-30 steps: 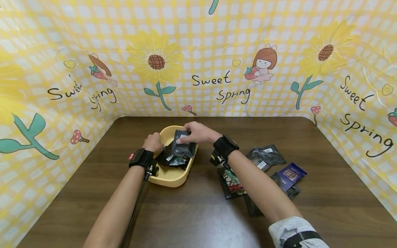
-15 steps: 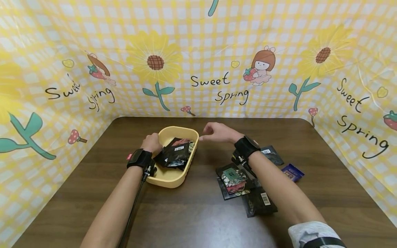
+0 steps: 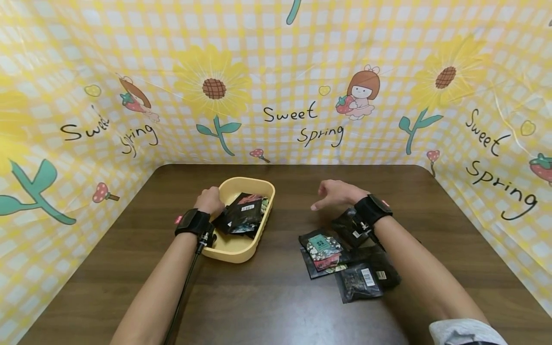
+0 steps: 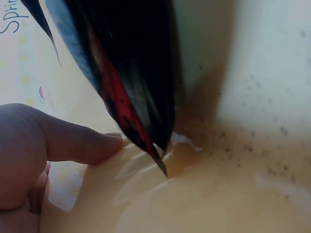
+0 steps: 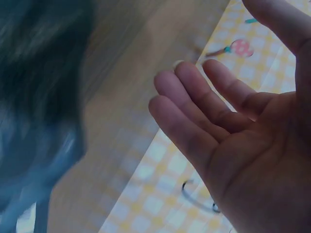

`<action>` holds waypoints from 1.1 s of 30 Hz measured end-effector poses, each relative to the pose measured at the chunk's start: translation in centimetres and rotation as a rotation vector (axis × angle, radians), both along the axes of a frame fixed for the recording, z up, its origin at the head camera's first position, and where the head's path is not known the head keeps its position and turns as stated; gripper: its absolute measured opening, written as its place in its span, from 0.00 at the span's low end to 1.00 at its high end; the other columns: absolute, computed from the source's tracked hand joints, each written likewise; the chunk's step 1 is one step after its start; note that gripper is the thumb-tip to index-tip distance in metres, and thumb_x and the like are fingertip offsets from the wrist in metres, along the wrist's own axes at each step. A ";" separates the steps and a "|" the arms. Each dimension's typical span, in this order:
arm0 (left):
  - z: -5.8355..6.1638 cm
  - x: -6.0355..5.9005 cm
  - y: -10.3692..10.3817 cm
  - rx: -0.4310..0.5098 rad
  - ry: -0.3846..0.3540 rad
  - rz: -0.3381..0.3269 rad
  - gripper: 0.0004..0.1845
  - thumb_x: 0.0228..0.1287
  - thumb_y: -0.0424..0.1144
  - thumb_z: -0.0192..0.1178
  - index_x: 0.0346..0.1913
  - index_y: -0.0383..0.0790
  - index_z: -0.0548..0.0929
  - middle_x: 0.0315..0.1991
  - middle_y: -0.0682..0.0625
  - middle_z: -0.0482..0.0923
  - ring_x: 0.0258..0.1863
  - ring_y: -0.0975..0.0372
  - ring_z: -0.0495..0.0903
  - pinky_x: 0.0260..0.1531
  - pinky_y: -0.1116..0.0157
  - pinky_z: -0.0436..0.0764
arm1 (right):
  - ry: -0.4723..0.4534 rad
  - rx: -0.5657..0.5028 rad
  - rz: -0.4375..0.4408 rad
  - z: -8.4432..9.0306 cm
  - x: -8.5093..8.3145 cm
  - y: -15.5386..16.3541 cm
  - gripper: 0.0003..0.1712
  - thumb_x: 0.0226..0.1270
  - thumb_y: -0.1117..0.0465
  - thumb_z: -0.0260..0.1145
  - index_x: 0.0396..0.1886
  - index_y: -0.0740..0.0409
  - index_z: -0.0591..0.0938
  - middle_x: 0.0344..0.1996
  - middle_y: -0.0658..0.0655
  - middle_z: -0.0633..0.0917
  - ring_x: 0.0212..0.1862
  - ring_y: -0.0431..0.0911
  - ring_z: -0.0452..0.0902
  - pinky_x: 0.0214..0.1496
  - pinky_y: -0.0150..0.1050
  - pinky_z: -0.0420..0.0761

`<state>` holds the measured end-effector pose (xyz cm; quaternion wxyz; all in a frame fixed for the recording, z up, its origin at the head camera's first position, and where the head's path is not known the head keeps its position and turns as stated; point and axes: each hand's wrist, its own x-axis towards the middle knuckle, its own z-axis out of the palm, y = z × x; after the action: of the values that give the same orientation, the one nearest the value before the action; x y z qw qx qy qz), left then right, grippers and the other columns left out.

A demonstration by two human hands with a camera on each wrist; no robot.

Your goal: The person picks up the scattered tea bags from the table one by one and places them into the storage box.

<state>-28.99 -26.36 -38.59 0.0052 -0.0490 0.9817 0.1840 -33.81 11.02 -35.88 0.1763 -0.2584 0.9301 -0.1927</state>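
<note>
My left hand [image 3: 210,200] grips the left rim of a pale yellow plastic basket [image 3: 235,256]. In the left wrist view its thumb [image 4: 92,145] lies over the inside wall, with the other fingers outside. Black sachets [image 3: 246,214] lie heaped inside the basket, one showing a white barcode label. My right hand [image 3: 339,193] is empty, its fingers extended and spread from the thumb, above the table to the right of the basket. Just in front of it lies a loose pile of sachets: a floral one with a green label [image 3: 321,243] and several black ones [image 3: 361,282].
A brown wood-grain table [image 3: 258,306] carries everything. Yellow checked cloth [image 3: 284,86] with sunflowers hangs along its back and sides. My right forearm [image 3: 427,263] covers the right part of the sachet pile. A black cable [image 3: 186,287] runs along my left forearm.
My right hand let go of a black sachet in the basket and moved right, over toward the pile. The left hand stays on the rim.
</note>
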 end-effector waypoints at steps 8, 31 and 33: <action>-0.2 -0.2 -0.1 -0.002 -0.009 0.002 0.08 0.55 0.30 0.51 0.37 0.30 0.75 0.32 0.38 0.74 0.29 0.49 0.73 0.32 0.57 0.72 | -0.035 0.077 -0.052 -0.2 0.1 3.3 0.27 0.56 0.43 0.70 0.43 0.60 0.77 0.35 0.56 0.80 0.34 0.47 0.74 0.36 0.38 0.74; -0.2 -0.3 -0.4 -0.027 -0.003 -0.004 0.08 0.56 0.31 0.52 0.38 0.29 0.74 0.33 0.37 0.76 0.30 0.49 0.75 0.32 0.55 0.73 | -0.119 0.155 -0.052 -2.7 1.0 6.6 0.34 0.53 0.41 0.71 0.14 0.48 0.57 0.13 0.45 0.53 0.17 0.39 0.47 0.23 0.33 0.61; -0.2 -0.2 -0.3 -0.029 0.000 -0.004 0.09 0.56 0.31 0.52 0.38 0.29 0.74 0.33 0.37 0.76 0.30 0.49 0.75 0.32 0.55 0.73 | -0.105 0.170 -0.061 -2.8 1.2 6.4 0.32 0.52 0.41 0.72 0.17 0.50 0.59 0.15 0.46 0.55 0.18 0.39 0.50 0.23 0.33 0.62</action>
<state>-29.24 -26.69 -38.74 0.0048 -0.0471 0.9844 0.1696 -32.66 17.43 -38.64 0.2401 -0.2036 0.9400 -0.1316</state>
